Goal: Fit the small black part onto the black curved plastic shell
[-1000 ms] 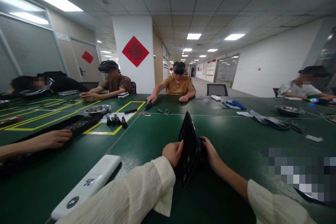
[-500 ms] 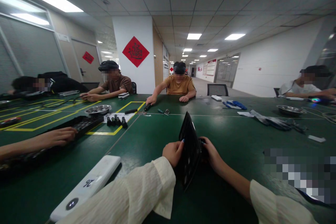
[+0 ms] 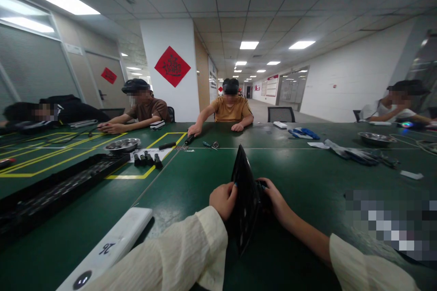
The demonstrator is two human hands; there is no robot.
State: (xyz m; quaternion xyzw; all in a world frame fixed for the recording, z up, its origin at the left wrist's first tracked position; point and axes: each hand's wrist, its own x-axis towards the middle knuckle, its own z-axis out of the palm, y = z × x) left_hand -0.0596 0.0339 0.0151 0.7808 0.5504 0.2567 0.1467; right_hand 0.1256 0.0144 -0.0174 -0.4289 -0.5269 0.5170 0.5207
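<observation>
Table (image 3: 191,186): green, reaching away in front of you, a pale seam crossing it.
Yellow tape (image 3: 126,177): stuck down in outlines on your left.
White device (image 3: 118,232): marked 26, lying near you, left.
Black tray (image 3: 102,170): long, beyond that device.
Metal bowl (image 3: 121,147): just past the tray's far end.
Grey gloves (image 3: 351,153): to your right.

Four co-workers (image 3: 232,110) appear alongside the wearer's two hands (image 3: 221,201), one black panel (image 3: 244,204), one long tray (image 3: 109,167), two metal bowls (image 3: 122,147) and four cylinders (image 3: 157,161).
</observation>
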